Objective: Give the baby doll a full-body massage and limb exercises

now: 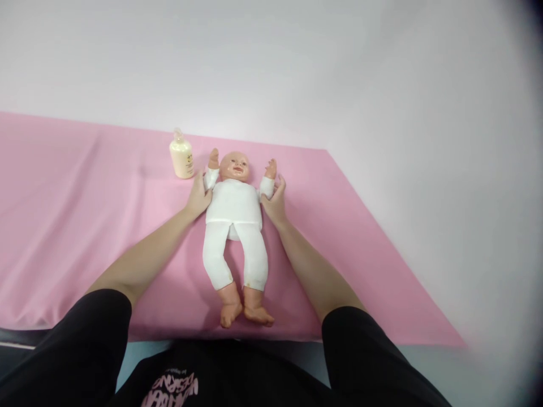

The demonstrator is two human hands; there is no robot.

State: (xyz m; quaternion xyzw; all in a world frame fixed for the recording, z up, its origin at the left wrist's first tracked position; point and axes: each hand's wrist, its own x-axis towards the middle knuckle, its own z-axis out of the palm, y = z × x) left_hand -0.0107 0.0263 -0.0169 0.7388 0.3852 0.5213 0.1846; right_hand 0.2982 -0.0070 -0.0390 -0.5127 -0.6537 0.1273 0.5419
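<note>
A baby doll [235, 206] in a white top and white trousers lies on its back, its head away from me and its bare feet towards me. Both of its arms are bent upward beside the head. My left hand [198, 196] is closed around the doll's arm on the left, with the thumb near its shoulder. Around the arm on the right, my right hand [276, 202] is closed in the same way, fingertips showing past the sleeve. A pump bottle [182, 158] of cream-coloured liquid stands upright just beyond my left hand, apart from it.
A pink sheet [106, 186] covers the table under the doll, with creases on the left. Its front edge runs close to my body, and its right edge slants away. A plain pale wall [271, 68] rises behind the table.
</note>
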